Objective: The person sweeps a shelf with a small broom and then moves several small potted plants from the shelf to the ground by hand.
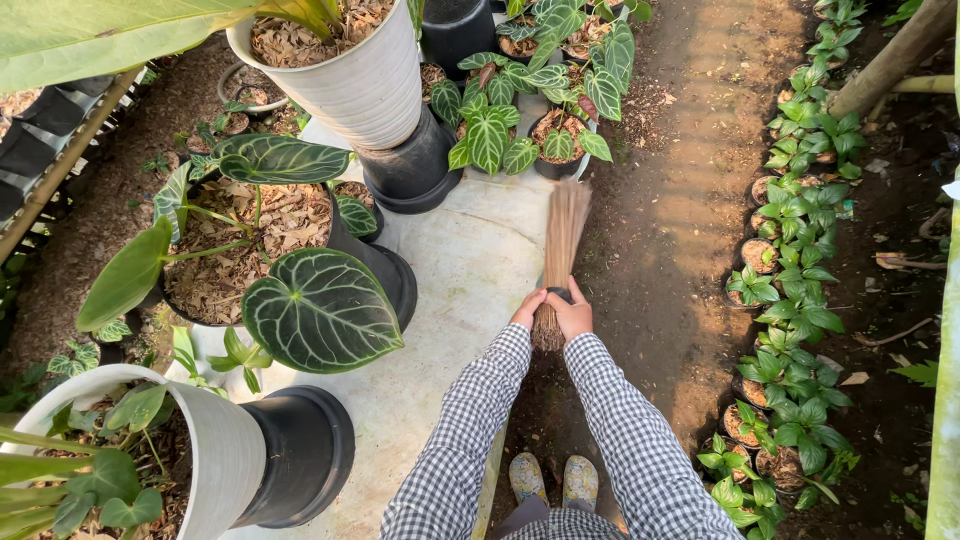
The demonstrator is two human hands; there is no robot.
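I see both hands clenched on the bound end of a stick broom [560, 262]: the left hand [527, 309] and right hand [573, 314] touch each other. The broom's bristles fan away from the hands, over the edge of the pale concrete slab [455, 290]. Left of the broom stands a potted dark-leaved anthurium [290, 250]; right of it lies a bare dirt path [690, 220].

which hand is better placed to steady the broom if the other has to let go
Right, probably. The right hand wraps over the top of the stick broom at its bound neck, covering more of it. The left hand only presses against the side, with a lighter grip.
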